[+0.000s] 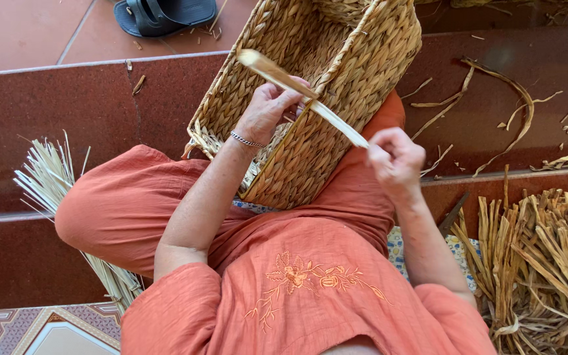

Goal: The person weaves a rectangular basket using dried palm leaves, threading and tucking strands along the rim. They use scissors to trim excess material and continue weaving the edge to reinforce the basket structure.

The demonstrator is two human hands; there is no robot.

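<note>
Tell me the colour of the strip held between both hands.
Pale straw-yellow: the strip runs between left hand and right hand, clearest in the head view.

The person is wearing a loose orange top (310,296) of thin, crinkled cloth with short sleeves, and floral embroidery (304,275) in orange thread is running across its front. Matching orange trousers (119,204) are covering the legs, creasing at the knee. A thin silver chain bracelet (246,139) is circling the left wrist, while the right wrist is showing bare.
</note>
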